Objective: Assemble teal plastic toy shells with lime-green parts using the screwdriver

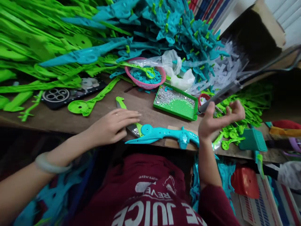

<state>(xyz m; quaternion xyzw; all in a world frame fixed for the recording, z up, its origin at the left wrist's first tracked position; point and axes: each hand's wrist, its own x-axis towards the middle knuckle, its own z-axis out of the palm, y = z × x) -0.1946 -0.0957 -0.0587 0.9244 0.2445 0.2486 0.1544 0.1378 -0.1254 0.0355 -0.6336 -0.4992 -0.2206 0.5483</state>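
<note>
Blue piece point(164, 133), flat along the near edge of the table point(141, 100), partly over a tan sheet point(172, 143), right end behind the right forearm point(208, 163). From its middle, at 9 o'clock: left hand point(115, 125), palm down, fingers straight and close together across a grey-and-green blade point(133, 129); cannot tell whether pinching it. Between 2 and 3 o'clock: right hand point(211, 121), raised, thumb and fingers spread, fingers half curled, in front of a grey tool point(221, 94); cannot tell whether touching.

At 1 o'clock: green tray point(181, 110) with silvery bits point(168, 95). At 11 o'clock, farther off: pink bowl point(144, 84) of blue chips point(141, 77), 1 green part point(150, 73) across the top. Between 9 and 10 o'clock: phone point(56, 95). Well beyond: blue heap point(169, 28) at 12, green heap point(25, 37) at 10.
</note>
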